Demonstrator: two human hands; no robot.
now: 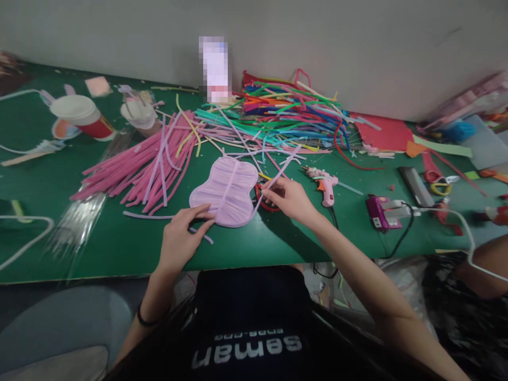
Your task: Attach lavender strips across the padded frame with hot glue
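A lilac butterfly-shaped piece [224,190], built from pipe cleaners laid side by side, lies on the green table in front of me. My left hand [183,233] pinches its lower left edge between thumb and fingers. On the right, my right hand [286,198] closes on a lilac pipe cleaner [286,165] that runs down along the piece's right edge. Red-handled scissors [270,205] are partly hidden under that hand. One loose lilac pipe cleaner [146,216] passes beneath my left hand.
Pink pipe cleaners [130,164] lie in a bundle at left, many-coloured ones [293,114] at the back. A pink glue gun [327,188] and a purple power adapter [379,214] are to the right. A paper cup [85,116] stands far left; a phone [216,69] leans on the wall.
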